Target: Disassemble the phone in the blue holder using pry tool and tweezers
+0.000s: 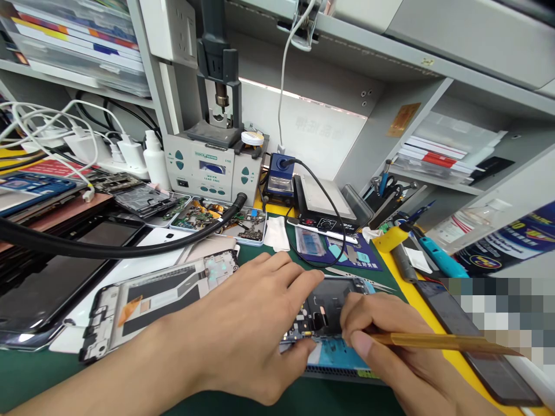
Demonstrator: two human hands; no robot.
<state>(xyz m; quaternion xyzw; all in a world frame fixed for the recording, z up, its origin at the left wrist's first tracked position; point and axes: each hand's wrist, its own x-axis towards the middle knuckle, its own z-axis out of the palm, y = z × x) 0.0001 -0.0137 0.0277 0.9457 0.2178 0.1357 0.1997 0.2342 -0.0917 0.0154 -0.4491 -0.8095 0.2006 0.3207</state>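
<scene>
An opened smartphone [332, 289] with exposed circuit parts lies in front of me. It rests against a blue surface [336, 353] with a dark perforated edge. My left hand [264, 312] spans the phone's left end, its thumb by the near edge and its fingers over the far side. My right hand [381, 329] is closed in a pinch over the phone's right part. From that pinch a long amber-brown, stick-like tool [433, 341] extends to the right; its working tip is hidden behind my fingers.
A bare phone frame [165, 297] lies to the left, near dark phone screens [82, 277]. A black hose [130, 249] crosses above them. Behind stand a parts tray [217, 231], a hot-air station [208, 167] and a soldering-iron holder [280, 179]. Tweezers [364, 278] lie beyond the phone.
</scene>
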